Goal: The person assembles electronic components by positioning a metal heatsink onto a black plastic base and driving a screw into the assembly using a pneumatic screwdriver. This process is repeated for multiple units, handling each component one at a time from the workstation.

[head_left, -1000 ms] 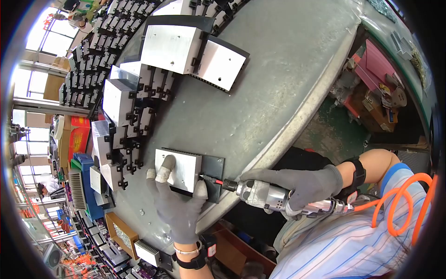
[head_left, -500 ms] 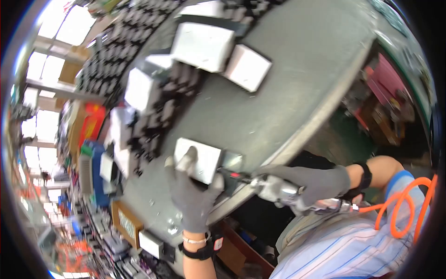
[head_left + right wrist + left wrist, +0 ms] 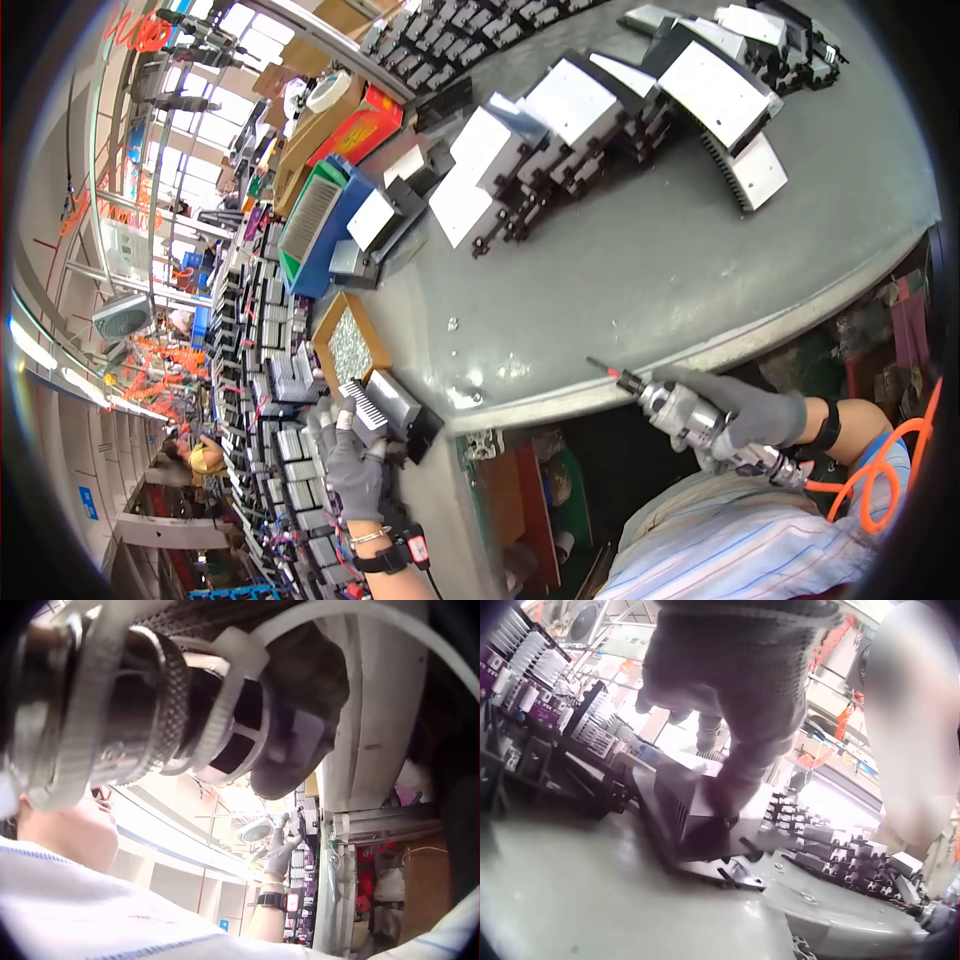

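My gloved left hand (image 3: 355,475) is at the table's left corner, its fingers and thumb round a finned metal heatsink (image 3: 364,412). Beside that piece lie a smooth silver block (image 3: 392,400) and a dark plate (image 3: 425,438). In the left wrist view the hand (image 3: 727,682) reaches down onto a metal block (image 3: 682,796); blur hides part of the contact. My gloved right hand (image 3: 750,410) grips a powered screwdriver (image 3: 688,418), its bit over the table's front edge. The right wrist view shows the driver's body (image 3: 112,697) close up.
An orange-brown box of small metal parts (image 3: 350,345) adjoins the heatsink. Blue and green bins (image 3: 318,225) stand behind. White-topped blocks (image 3: 575,100) and black brackets line the back of the grey table (image 3: 560,290). An orange hose (image 3: 880,475) trails from the driver.
My left hand has moved from the middle of the table to its left corner, and the block it touched is gone from there. The driver has come away from that spot; the view has turned left.
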The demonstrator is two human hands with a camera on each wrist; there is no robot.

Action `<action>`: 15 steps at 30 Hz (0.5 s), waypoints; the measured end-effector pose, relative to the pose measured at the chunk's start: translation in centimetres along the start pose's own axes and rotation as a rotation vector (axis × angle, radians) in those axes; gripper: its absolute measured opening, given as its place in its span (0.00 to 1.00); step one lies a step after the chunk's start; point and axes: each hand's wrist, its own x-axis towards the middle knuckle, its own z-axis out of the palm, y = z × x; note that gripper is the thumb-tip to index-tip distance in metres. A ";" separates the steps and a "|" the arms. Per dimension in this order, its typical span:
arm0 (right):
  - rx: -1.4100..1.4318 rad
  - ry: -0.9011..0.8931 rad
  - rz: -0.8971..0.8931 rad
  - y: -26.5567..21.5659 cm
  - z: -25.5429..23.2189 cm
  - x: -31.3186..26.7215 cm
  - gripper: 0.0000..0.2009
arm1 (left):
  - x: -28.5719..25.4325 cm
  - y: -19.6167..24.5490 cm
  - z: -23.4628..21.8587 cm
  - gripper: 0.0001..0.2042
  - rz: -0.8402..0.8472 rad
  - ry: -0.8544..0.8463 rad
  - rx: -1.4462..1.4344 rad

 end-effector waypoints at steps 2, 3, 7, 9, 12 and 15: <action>-0.015 -0.005 -0.029 0.7 0.0 0.4 0.48 | 1.2 -0.8 2.6 0.25 0.031 0.078 -0.107; -0.011 -0.013 -0.018 0.8 -0.1 0.4 0.48 | 1.8 -1.3 3.9 0.21 0.047 0.086 -0.203; -0.020 0.015 0.001 0.8 -0.2 0.0 0.48 | 5.0 -2.4 4.2 0.17 0.089 0.108 0.081; -0.020 0.037 0.011 0.5 -0.1 -0.3 0.48 | 5.6 -1.8 4.2 0.16 0.040 0.078 0.427; 0.005 -0.004 -0.046 1.4 -0.8 -0.1 0.49 | 5.7 5.9 4.1 0.13 -0.194 0.218 -0.308; 0.093 -0.032 -0.039 2.1 -1.1 0.0 0.48 | 5.9 8.2 8.1 0.10 -0.142 -0.077 -0.638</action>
